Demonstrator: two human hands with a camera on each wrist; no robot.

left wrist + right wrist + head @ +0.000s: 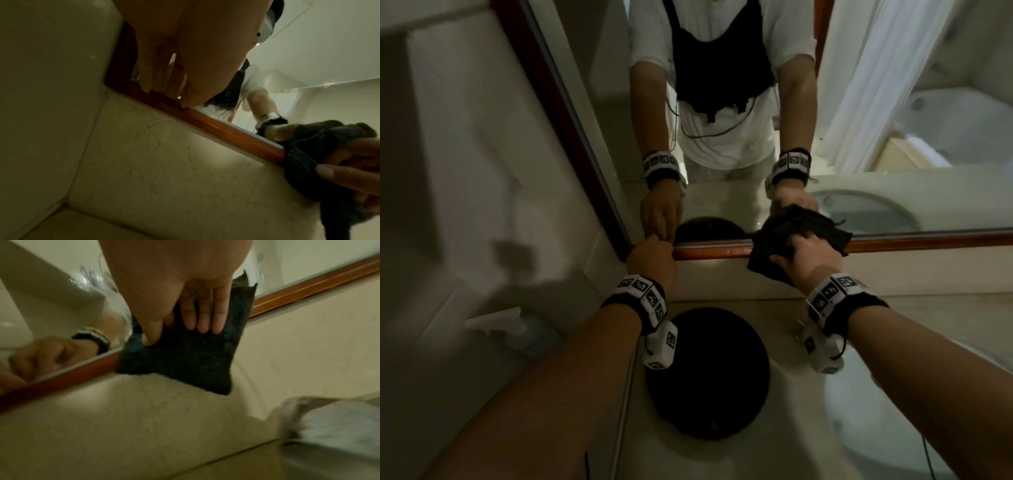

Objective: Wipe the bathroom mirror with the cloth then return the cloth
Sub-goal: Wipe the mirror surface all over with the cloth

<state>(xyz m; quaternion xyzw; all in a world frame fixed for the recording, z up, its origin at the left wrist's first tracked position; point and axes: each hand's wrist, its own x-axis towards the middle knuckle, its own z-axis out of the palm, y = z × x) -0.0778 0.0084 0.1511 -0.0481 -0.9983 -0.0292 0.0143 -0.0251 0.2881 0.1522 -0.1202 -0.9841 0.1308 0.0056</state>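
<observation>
the cloth [794,240], dark and bunched, is lying over the bottom rail of the wooden frame [712,249], part on the glass of the mirror [722,102] and part hanging down the tiled wall below. the right hand [808,257] is pressing it flat there, fingers [203,316] stretched straight over the fabric and the thumb spread to one side, so this grip is released and pushing, not clenching. the left hand [650,260] is resting at the mirror's lower left corner, fingertips [148,84] curling onto the frame rail; whether this grip is truly grasping the rail or only leaning on it, i cannot tell. below, on the desk, a round black object [707,373] is sitting near the back edge, a white spray bottle [513,325] is standing toward the left edge, and a sink basin [893,411] is lying toward the right.

judging from this, the wiping is reaching the mirror's lowest strip. the risk is that a flat palm holds the cloth only by pressure: easing off could be letting the hanging part drag it down onto the desk or basin. pushing across the rail could also be bunching the fabric and missing the glass edge.
</observation>
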